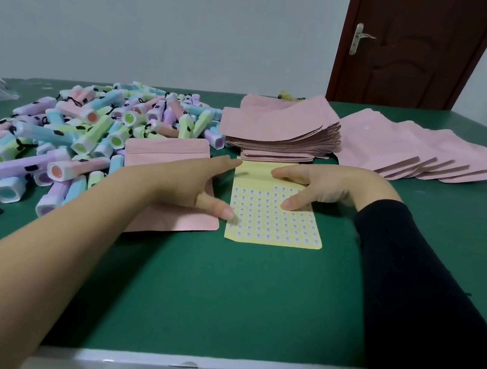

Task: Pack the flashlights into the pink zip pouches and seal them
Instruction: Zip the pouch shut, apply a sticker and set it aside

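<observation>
One pink zip pouch [168,151] lies flat on the green bench [220,291] under the left hand [201,182], whose fingers [226,162] stretch out loosely, holding nothing. The thumb tip touches a yellow sticker sheet [280,227]. The right hand [321,186] rests on that sheet, its fingers relaxed. Pastel flashlights [79,134] lie heaped left of the left fingers, and a stack of pouches [281,133] sits just beyond.
</observation>
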